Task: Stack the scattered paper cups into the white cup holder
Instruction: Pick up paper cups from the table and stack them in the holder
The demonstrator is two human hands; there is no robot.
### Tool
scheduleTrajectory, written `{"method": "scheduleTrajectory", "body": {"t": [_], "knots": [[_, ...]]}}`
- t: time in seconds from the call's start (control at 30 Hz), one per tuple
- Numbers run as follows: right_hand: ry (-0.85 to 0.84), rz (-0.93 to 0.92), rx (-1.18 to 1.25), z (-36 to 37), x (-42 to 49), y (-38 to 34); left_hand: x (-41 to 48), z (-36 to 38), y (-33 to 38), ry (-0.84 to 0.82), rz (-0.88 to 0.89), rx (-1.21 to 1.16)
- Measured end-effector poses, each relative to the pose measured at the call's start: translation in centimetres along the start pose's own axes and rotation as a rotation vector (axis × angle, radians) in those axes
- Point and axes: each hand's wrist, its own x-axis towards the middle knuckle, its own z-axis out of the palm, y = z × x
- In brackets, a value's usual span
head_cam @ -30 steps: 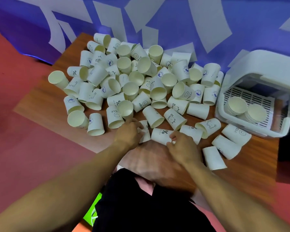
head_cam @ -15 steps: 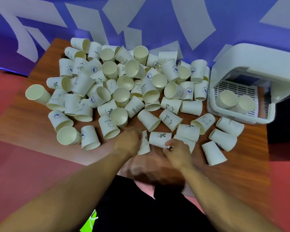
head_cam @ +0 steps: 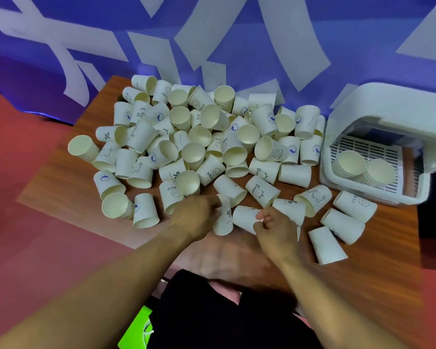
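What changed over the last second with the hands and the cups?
Little. The right hand still pinches the rim of the right cup, which seems to have rolled: its % print no longer shows. The left hand still holds the left cup. Nothing was lifted or let go. The pile, the holder and its two stacks lie as before; only the camera shifted.

1 head view, down over table (head_cam: 388,243)
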Motion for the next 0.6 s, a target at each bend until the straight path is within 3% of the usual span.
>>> {"method": "scheduleTrajectory", "body": {"t": [0.27, 0.47, 0.6], "knots": [[0.382, -0.317, -0.011, -8.2, 1.0, 0.8, 2.1, -2.3, 9.4, 0.286, 0.298, -0.021], [0.548, -0.365, -0.042, -16.4, 2.3, 4.4, 5.8, -0.9, 17.3, 0.434, 0.394, -0.07], [0.631, -0.249, -0.069, -21.3, 3.3, 7.3, 8.1, 0.5, 22.2, 0.472, 0.455, -0.021]]}}
